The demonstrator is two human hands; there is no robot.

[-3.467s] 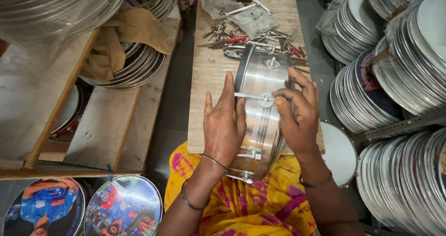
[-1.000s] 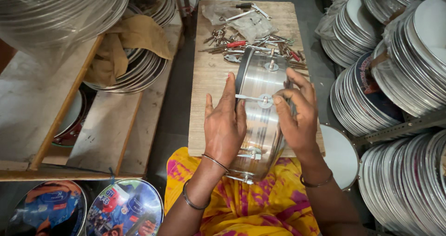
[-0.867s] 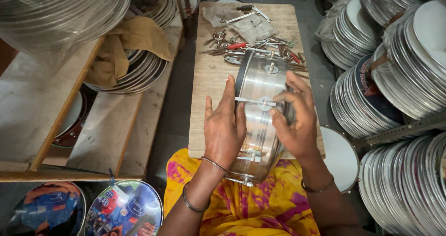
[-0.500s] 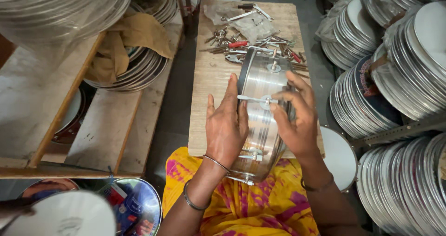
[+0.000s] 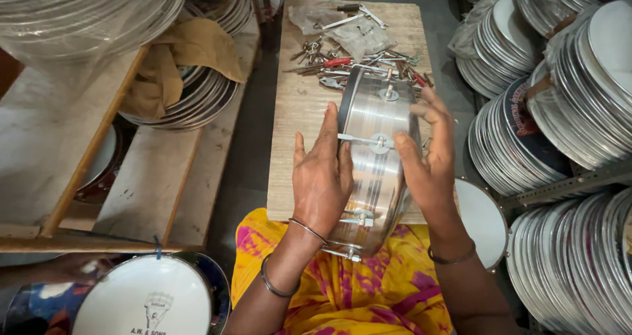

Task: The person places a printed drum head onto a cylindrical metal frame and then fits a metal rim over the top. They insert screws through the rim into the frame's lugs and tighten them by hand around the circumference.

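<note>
Two hands grip a shiny metal drum shell (image 5: 376,157) that stands on its edge at the near end of a wooden board (image 5: 299,111), its lower rim reaching down to the yellow and pink cloth (image 5: 368,295) over the lap. The left hand (image 5: 322,177) lies flat and open against the shell's left side, fingers pointing up, as it did a moment ago. The right hand (image 5: 428,157) curls around the right side, its thumb pressed near the washer of a tuning rod (image 5: 362,140) that crosses the shell; compared with half a second ago its fingers have spread slightly higher along the rim. A pile of small tools and bolts (image 5: 355,68) sits on the board just beyond the shell. Stacks of round drum heads (image 5: 566,91) fill the right side. At the lower left, a white drum head (image 5: 148,299) covers the colourful printed discs seen there earlier.
</note>
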